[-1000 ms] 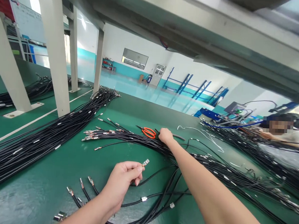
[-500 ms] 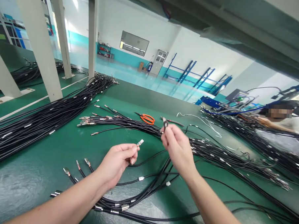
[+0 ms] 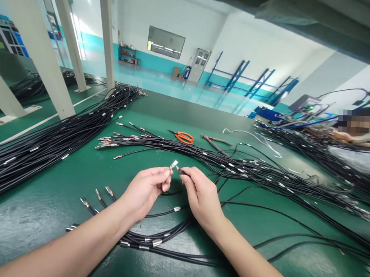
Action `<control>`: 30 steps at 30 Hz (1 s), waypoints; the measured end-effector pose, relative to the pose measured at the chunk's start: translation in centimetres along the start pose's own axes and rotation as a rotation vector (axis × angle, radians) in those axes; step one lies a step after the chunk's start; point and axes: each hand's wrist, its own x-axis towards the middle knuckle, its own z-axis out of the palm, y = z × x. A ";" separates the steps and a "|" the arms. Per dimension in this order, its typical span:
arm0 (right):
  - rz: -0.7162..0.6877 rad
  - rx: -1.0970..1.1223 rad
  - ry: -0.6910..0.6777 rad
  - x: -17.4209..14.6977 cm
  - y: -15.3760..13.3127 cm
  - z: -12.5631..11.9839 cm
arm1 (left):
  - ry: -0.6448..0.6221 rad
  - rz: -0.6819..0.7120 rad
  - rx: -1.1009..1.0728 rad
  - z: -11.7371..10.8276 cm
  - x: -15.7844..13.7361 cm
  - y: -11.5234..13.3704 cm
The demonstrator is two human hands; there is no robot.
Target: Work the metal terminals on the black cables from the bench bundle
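My left hand [image 3: 150,190] is closed in a pinch on a black cable, just below its metal terminal [image 3: 173,164]. The terminal points up to the right above the fingertips. My right hand [image 3: 202,194] grips a small dark-handled tool [image 3: 180,170] with a pale pointed tip. That tip is at the terminal's right side; whether they touch I cannot tell. Several loose cables with metal terminals [image 3: 109,191] lie left of my left forearm. Behind the hands runs a bundle of black cables [image 3: 160,144] with terminals at its left end.
Orange-handled scissors [image 3: 184,137] and open pliers [image 3: 216,142] lie beyond the bundle on the green table [image 3: 161,109]. A thick cable bundle [image 3: 59,137] fills the left side beside pale posts [image 3: 106,37]. A person [image 3: 360,130] is at the far right, near more cables.
My right hand has come left and down with the small tool, bringing its tip to the terminal. My left hand keeps its pinch on the cable. The view has shifted slightly.
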 end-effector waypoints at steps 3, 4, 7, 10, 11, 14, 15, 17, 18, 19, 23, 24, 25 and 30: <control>-0.008 -0.060 0.018 -0.2 -0.1 0.3 | 0.002 -0.003 -0.023 0.0 0.1 -0.1; -0.003 -0.075 0.021 -0.3 -0.1 0.4 | 0.002 -0.006 -0.032 -0.1 0.1 -0.1; -0.024 -0.122 0.033 -0.2 0.0 0.6 | -0.007 -0.014 -0.048 -0.1 0.1 -0.1; -0.064 -0.135 0.034 -0.2 0.1 0.7 | -0.019 -0.009 -0.046 -0.1 0.1 -0.1; -0.066 -0.134 0.034 -0.2 0.1 0.8 | -0.022 -0.007 -0.044 -0.1 0.1 -0.1; -0.041 -0.128 0.026 -0.2 0.2 0.8 | -0.029 -0.014 -0.037 -0.1 0.1 -0.1; -0.028 -0.126 0.023 -0.2 0.1 0.8 | -0.030 -0.016 -0.034 -0.1 0.1 -0.1; -0.007 -0.118 0.016 -0.2 0.1 0.8 | -0.030 -0.017 -0.028 0.0 0.1 -0.1; -0.001 -0.114 0.012 -0.2 0.1 0.8 | -0.029 -0.016 -0.026 0.0 0.1 -0.1; 0.003 -0.110 0.009 -0.2 0.1 0.8 | -0.029 -0.016 -0.023 0.0 0.1 -0.1; 0.009 -0.091 -0.003 -0.2 0.0 0.7 | -0.039 -0.010 -0.014 0.0 0.1 -0.1; 0.009 -0.084 -0.003 -0.2 0.0 0.6 | -0.045 -0.007 -0.012 -0.1 0.1 -0.2; 0.009 -0.078 -0.004 -0.2 0.0 0.6 | -0.049 -0.006 -0.010 -0.1 0.1 -0.2; 0.007 -0.064 0.002 -0.3 0.0 0.6 | -0.059 -0.010 0.001 -0.1 0.1 -0.1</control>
